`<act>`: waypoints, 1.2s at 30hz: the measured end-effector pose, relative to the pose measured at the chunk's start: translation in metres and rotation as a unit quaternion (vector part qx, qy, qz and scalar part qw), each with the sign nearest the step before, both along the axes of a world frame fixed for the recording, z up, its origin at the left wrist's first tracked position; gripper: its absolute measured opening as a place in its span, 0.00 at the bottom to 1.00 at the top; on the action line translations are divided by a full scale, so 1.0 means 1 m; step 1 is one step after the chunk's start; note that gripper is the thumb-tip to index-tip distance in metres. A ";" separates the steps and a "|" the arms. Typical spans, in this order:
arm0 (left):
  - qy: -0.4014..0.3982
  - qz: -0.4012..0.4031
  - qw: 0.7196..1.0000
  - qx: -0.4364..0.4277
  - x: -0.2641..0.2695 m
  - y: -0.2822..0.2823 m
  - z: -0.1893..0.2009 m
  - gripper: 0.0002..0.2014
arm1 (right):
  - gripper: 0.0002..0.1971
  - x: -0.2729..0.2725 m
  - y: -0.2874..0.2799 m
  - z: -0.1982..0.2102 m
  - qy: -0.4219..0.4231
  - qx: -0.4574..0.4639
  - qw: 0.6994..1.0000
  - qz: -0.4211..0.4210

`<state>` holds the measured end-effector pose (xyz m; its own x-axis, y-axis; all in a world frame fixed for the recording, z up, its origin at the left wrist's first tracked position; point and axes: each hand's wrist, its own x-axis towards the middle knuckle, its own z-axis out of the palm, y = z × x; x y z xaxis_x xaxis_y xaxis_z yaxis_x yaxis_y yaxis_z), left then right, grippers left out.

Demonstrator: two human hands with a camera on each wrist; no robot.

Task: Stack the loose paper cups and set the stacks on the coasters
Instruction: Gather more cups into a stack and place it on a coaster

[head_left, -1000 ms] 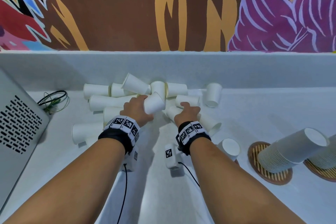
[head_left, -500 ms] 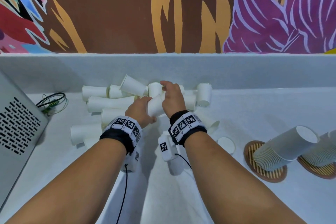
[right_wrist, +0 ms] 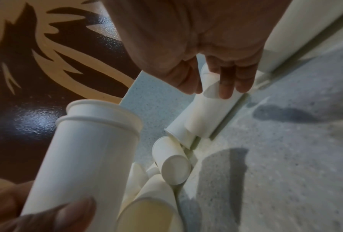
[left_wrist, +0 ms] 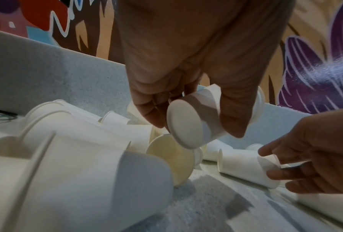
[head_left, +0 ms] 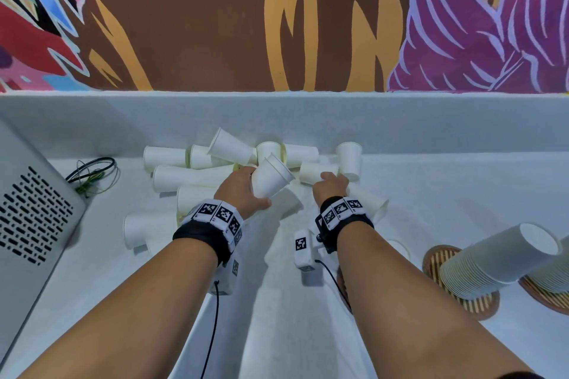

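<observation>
My left hand (head_left: 246,191) grips a short stack of nested white paper cups (head_left: 271,178), tilted with the mouth up and to the right; two rims show in the right wrist view (right_wrist: 91,141). To its right, my right hand (head_left: 331,186) reaches into the pile, thumb and fingers closed round the base end of a lying cup (left_wrist: 242,164). Several loose cups (head_left: 191,175) lie on their sides against the back ledge. At the right a tall leaning stack (head_left: 498,258) stands on a round woven coaster (head_left: 474,306).
A second coaster with a stack (head_left: 554,277) sits at the right edge. Another coaster (head_left: 342,284) shows beside my right forearm. A grey vented appliance (head_left: 30,209) and a wire coil (head_left: 92,169) occupy the left. A low white ledge (head_left: 431,120) backs the counter.
My right hand left the stack held in my left hand and dropped right to a lying cup. The left hand's stack tipped, its mouth now facing up and right.
</observation>
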<state>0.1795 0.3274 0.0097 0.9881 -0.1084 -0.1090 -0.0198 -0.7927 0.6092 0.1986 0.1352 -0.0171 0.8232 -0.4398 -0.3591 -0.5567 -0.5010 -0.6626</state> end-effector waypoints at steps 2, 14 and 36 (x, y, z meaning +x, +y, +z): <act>0.005 0.000 1.000 0.004 0.002 0.000 -0.001 0.35 | 0.25 0.003 0.003 0.000 -0.011 0.020 1.000 -0.018; 0.017 0.003 1.000 0.012 0.005 -0.002 -0.002 0.34 | 0.21 0.009 0.010 0.021 -0.090 -0.049 0.994 0.022; 0.027 -0.015 0.997 0.075 0.000 -0.033 0.008 0.33 | 0.18 -0.005 0.005 0.101 -0.266 -0.084 0.957 0.078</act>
